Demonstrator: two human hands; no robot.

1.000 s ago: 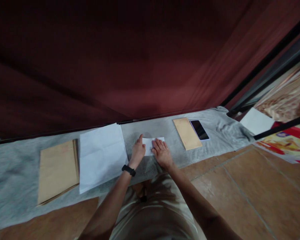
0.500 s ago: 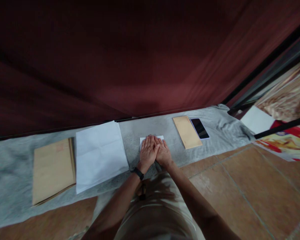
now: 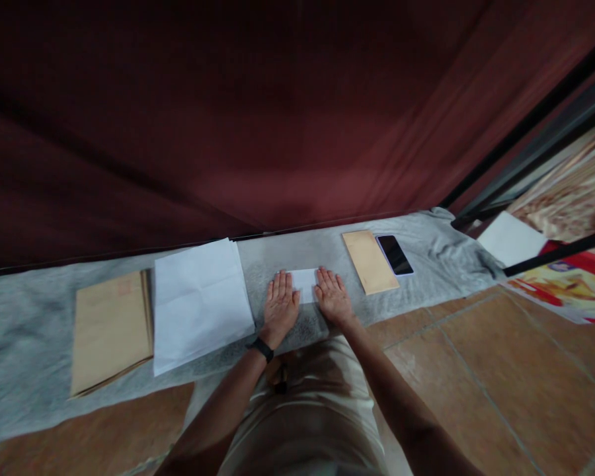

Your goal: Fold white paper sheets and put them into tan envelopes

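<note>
A small folded white paper (image 3: 305, 284) lies on the grey cloth (image 3: 30, 317) in front of me. My left hand (image 3: 280, 305), with a black band on its wrist, lies flat on the paper's left end. My right hand (image 3: 333, 297) presses flat on its right end. Both palms face down with fingers stretched and slightly apart; only the paper's middle strip shows between them.
A stack of white sheets (image 3: 198, 301) and a stack of brown envelopes (image 3: 112, 330) lie to the left. One brown envelope (image 3: 369, 261) and a dark phone (image 3: 395, 254) lie to the right. A dark red curtain (image 3: 228, 132) hangs behind the cloth. Tiled floor (image 3: 476, 370) is on the right.
Half a second ago both hands were together over the middle of the paper. They have slid apart, the left hand leftward and the right hand rightward, along the paper.
</note>
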